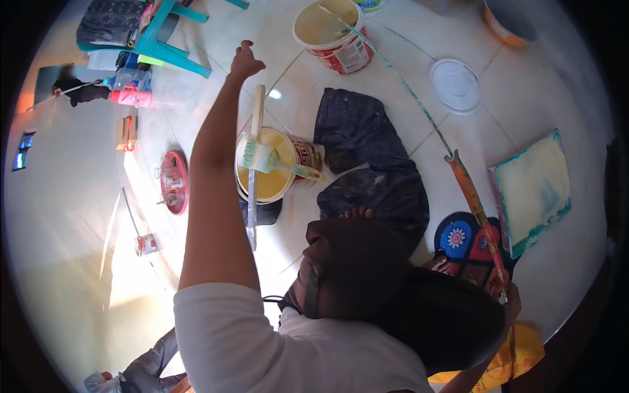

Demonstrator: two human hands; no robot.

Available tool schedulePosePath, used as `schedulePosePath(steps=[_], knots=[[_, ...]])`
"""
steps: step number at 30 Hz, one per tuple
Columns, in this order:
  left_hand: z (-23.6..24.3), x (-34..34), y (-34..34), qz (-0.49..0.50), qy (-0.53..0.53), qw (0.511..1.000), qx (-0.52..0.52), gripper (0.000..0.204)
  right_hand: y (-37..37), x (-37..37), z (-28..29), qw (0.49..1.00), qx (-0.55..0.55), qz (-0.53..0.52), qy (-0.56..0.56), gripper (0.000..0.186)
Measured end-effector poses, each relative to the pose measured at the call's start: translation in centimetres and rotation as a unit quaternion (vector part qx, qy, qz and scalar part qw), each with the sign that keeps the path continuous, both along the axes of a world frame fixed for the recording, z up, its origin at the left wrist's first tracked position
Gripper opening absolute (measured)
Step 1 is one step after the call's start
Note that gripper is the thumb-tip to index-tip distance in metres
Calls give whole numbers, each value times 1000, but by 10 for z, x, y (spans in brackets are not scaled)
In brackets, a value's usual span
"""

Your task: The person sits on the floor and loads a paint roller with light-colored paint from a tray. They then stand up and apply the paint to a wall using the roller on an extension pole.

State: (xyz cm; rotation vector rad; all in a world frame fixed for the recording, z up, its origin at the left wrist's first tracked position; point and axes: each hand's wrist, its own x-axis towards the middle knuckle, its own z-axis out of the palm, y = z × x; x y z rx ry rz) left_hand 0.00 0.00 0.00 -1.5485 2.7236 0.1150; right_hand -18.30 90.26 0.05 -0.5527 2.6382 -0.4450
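Note:
My left hand (246, 62) is stretched out over the floor, fingers apart and holding nothing. Near it, a paint bucket (306, 154) holds cream-yellow paint. Across its rim lie a flat paintbrush (262, 157) with pale green bristles and a long stick (257, 108), wooden at one end. My right hand (513, 302) is closed round the lower end of a paint-stained pole (468, 187). The pole has an orange, smeared handle and a thin green-stained rod, which runs to a second bucket (337, 56) at the far side. What is at its tip is hard to make out.
A paint tray (534, 187) with green-smeared edges lies at right, beside a patterned mat (458, 242). A white lid (455, 86) lies on the tiles. At left are a teal plastic stool (151, 39), a pink jug (133, 96) and a red tray (175, 203) of glasses. Another person's legs (147, 367) show lower left.

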Motion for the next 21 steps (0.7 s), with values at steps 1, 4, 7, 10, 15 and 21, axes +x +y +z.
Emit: schedulePosePath(steps=[1, 4, 7, 10, 15, 21], knots=[[0, 21, -9, -40, 20, 999, -20, 75, -1, -1, 4, 1000, -15, 14, 3, 38], [38, 80, -35, -151, 32, 986, -70, 59, -31, 6, 6, 998, -59, 20, 31, 36], [83, 97, 38, -33, 96, 994, -29, 48, -58, -3, 37, 973, -92, 82, 194, 33], [93, 156, 91, 5, -15, 1000, -8, 41, -93, -17, 55, 959, -142, 92, 228, 29], [105, 235, 211, 145, -134, 936, 292, 54, -215, -39, 89, 948, -252, 182, -67, 15], [41, 302, 309, 193, 86, 903, 374, 64, -416, -5, 69, 863, -125, 408, -271, 39]])
